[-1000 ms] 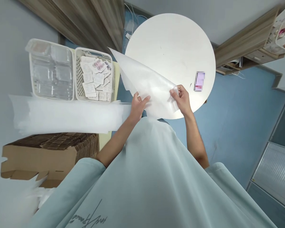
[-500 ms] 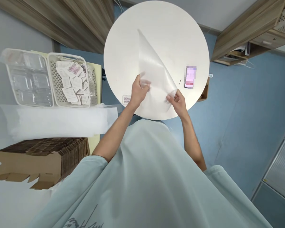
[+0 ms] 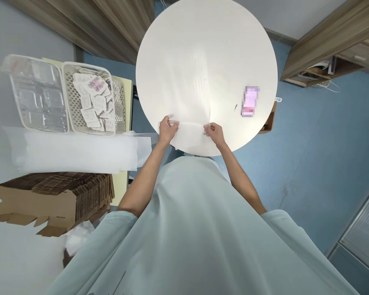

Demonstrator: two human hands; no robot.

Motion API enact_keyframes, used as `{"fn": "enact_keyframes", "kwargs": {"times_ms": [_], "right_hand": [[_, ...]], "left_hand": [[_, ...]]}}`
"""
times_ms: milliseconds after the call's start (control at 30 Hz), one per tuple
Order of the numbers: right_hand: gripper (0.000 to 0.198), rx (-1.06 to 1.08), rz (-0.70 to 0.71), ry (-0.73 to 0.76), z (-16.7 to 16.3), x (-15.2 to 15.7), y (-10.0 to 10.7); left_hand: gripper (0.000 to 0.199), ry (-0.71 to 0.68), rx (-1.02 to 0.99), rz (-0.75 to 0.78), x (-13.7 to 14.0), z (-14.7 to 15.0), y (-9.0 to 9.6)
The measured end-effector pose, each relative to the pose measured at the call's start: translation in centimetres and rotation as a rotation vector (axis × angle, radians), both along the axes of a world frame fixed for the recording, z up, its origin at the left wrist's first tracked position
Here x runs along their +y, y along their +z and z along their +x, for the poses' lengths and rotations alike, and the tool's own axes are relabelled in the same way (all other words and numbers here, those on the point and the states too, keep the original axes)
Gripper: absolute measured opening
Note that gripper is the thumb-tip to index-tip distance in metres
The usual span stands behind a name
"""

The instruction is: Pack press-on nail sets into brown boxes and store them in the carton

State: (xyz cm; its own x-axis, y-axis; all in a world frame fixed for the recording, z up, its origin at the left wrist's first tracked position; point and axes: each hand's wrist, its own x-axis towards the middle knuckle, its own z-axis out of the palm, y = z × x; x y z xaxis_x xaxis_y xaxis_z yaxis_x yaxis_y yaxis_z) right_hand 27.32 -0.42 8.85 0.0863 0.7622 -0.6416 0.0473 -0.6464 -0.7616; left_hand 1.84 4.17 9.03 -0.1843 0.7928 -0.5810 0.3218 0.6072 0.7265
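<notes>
A thin, translucent white foam-like sheet (image 3: 187, 94) lies over the near part of the round white table (image 3: 248, 45), its near end close to my body. At its left side, my left hand (image 3: 168, 130) pinches the sheet between thumb and fingers. My right hand (image 3: 215, 134) grips the opposite side, fingertips closed on the edge. Between the two hands a crease runs across the sheet. The small clear pack at the table's near left rim is mostly hidden behind my left hand.
A blurred-out phone (image 3: 250, 101) lies right on the table. To the left stand a basket of white packets (image 3: 93, 102), a bin of clear plastic boxes (image 3: 39, 98), a stack of white sheets (image 3: 73, 151) and folded cardboard boxes (image 3: 37, 205).
The sheet, earlier lifted with a folded-over corner, now lies flatter and straighter. My left hand moved left and nearer; my right hand moved left and slightly nearer.
</notes>
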Motion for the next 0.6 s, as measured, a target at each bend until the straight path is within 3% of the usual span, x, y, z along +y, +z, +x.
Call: {"fn": "enact_keyframes", "kwargs": {"times_ms": [200,433,500,600], "right_hand": [[0.037,-0.095,-0.102,0.064,-0.1,0.3,-4.2],[0.037,-0.271,-0.131,0.076,0.0,-0.3,-4.7],[0.042,-0.332,-0.138,0.083,0.0,-0.6,-4.6],[0.048,-0.435,-0.152,0.092,0.0,-1.0,-4.7]], "left_hand": [[0.035,-0.029,0.177,-0.060,0.4,-0.9,-3.3],[0.029,-0.192,0.301,0.069,0.1,-5.5,-5.1],[0.031,-0.288,0.310,0.124,-0.2,-7.2,-5.6],[0.041,-0.548,0.297,0.174,-0.8,-9.2,-6.2]]}}
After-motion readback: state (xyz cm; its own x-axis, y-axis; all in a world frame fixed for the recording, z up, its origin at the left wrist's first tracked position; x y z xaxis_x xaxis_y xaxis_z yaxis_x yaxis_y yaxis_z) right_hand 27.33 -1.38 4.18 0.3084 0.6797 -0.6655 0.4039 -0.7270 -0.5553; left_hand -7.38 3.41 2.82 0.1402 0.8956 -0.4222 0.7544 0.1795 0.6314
